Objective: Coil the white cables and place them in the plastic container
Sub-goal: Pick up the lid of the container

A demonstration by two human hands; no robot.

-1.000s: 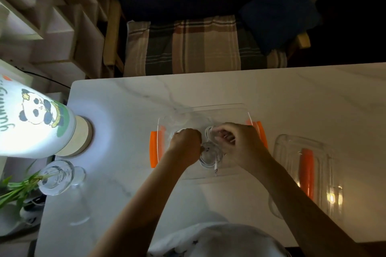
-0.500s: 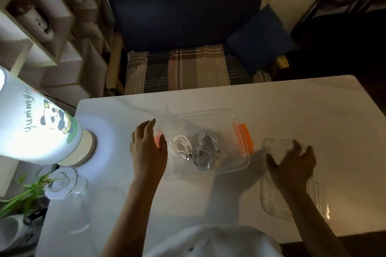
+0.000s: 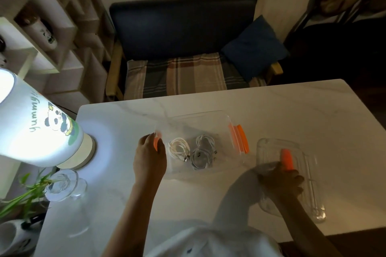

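Both white cables coiled, lying side by side inside plastic container (image 3: 208, 117): cream coil (image 3: 179, 148) left, greyish coil (image 3: 203, 153) right. I judge coiling and placing done; closing step in hand. Left hand (image 3: 149, 157) at container's left end, fingers curled round orange clip (image 3: 156, 144), steadying. Right hand (image 3: 281, 181) well right of container, fingers curled, gripping near edge of clear lid (image 3: 292, 173) on table (image 3: 292, 110). Next I need lid lifted, carried left, squared over rim, clips pressed shut.
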